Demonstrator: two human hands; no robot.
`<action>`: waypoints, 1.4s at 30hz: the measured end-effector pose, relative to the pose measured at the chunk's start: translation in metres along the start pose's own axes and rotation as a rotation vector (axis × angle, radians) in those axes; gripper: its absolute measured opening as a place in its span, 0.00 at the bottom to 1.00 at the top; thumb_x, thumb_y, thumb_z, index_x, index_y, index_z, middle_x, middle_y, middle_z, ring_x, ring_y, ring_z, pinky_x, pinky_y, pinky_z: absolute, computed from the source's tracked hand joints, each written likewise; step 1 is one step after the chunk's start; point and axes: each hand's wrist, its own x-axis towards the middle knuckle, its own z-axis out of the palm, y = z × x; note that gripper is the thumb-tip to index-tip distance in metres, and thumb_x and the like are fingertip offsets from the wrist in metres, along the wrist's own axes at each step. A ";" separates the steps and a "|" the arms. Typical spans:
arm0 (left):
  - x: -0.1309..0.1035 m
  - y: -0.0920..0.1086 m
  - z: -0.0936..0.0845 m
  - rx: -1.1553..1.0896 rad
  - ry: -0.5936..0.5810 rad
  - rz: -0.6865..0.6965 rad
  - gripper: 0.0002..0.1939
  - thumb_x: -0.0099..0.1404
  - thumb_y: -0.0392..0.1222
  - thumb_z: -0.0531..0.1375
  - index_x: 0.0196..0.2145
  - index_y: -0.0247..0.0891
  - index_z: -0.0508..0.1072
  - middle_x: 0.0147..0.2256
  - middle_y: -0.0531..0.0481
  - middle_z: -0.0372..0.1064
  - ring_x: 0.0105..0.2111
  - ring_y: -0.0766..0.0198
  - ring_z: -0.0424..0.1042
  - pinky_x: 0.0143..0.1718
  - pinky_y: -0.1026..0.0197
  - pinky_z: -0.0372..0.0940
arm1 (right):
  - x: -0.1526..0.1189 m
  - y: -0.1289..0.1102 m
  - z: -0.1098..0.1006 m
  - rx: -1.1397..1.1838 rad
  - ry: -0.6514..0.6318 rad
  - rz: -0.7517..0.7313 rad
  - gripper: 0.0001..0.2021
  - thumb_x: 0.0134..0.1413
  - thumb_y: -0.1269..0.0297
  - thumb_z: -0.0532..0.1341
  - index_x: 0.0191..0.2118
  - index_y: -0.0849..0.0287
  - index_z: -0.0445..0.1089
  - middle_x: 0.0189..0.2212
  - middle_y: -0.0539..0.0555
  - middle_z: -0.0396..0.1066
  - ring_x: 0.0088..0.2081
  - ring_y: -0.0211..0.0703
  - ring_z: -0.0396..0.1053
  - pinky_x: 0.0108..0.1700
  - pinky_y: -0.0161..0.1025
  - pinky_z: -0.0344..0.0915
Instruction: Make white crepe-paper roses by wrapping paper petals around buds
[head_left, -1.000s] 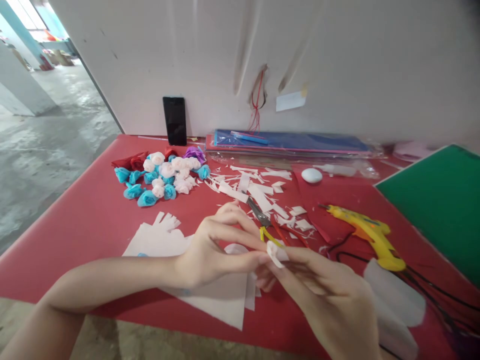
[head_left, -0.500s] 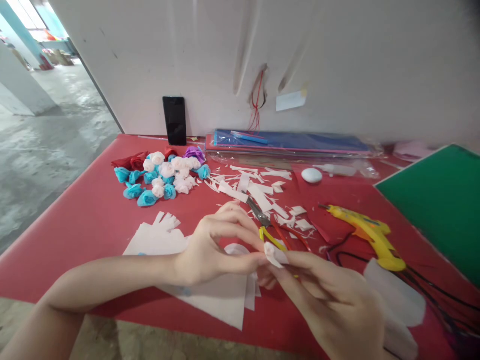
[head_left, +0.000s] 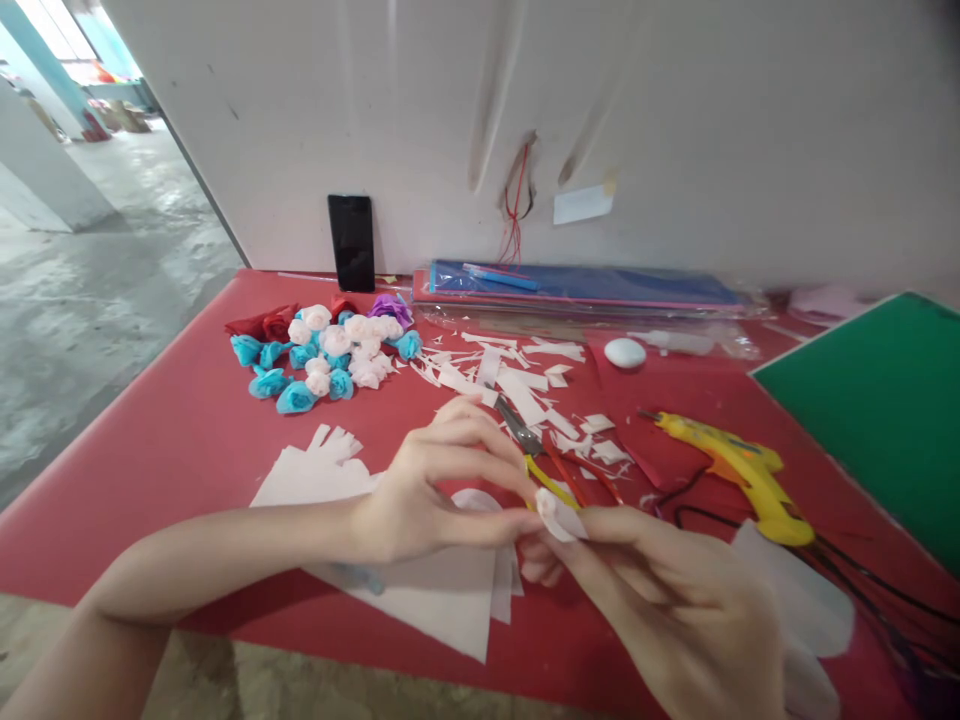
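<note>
A small white paper flower (head_left: 559,515) is pinched between my two hands above the front of the red table (head_left: 165,430). My left hand (head_left: 442,490) grips its left side with thumb and forefinger, the other fingers curved above. From the right, my right hand (head_left: 667,590) holds the flower's paper edge between thumb and fingers. White paper sheets (head_left: 442,600) lie beneath my left hand. Just behind the hands are scissors (head_left: 517,425) with red handles and a tool with yellow handles (head_left: 551,485), both partly hidden.
Blue, white, red and purple paper flowers (head_left: 322,350) lie at the left. Paper scraps (head_left: 525,390) spread across the middle. A yellow glue gun (head_left: 735,470) and green board (head_left: 877,410) are at the right. A phone (head_left: 352,243) leans on the back wall, beside wrapped sheets (head_left: 600,285).
The white flower has moved slightly right and turned a little in my fingers. My right hand has shifted slightly right, while my left hand keeps its pinch.
</note>
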 end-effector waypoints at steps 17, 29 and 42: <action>0.013 0.001 -0.031 0.466 -0.137 0.373 0.07 0.50 0.37 0.64 0.24 0.51 0.71 0.23 0.61 0.68 0.25 0.68 0.61 0.56 0.45 0.52 | 0.002 -0.004 0.001 0.200 -0.084 0.113 0.05 0.44 0.68 0.63 0.22 0.56 0.69 0.15 0.47 0.71 0.16 0.37 0.70 0.20 0.27 0.69; 0.011 -0.002 -0.033 0.576 -0.035 0.556 0.07 0.51 0.37 0.63 0.24 0.50 0.70 0.23 0.61 0.69 0.26 0.68 0.61 0.55 0.44 0.54 | 0.002 -0.005 0.003 0.538 -0.105 0.436 0.09 0.35 0.66 0.69 0.18 0.58 0.68 0.13 0.47 0.70 0.14 0.33 0.67 0.18 0.26 0.65; 0.013 0.006 -0.023 0.543 -0.037 0.397 0.04 0.52 0.37 0.59 0.24 0.46 0.67 0.23 0.58 0.70 0.27 0.64 0.64 0.51 0.46 0.57 | 0.002 -0.003 0.003 0.503 -0.130 0.405 0.09 0.38 0.65 0.68 0.19 0.59 0.67 0.13 0.47 0.70 0.14 0.33 0.67 0.18 0.27 0.66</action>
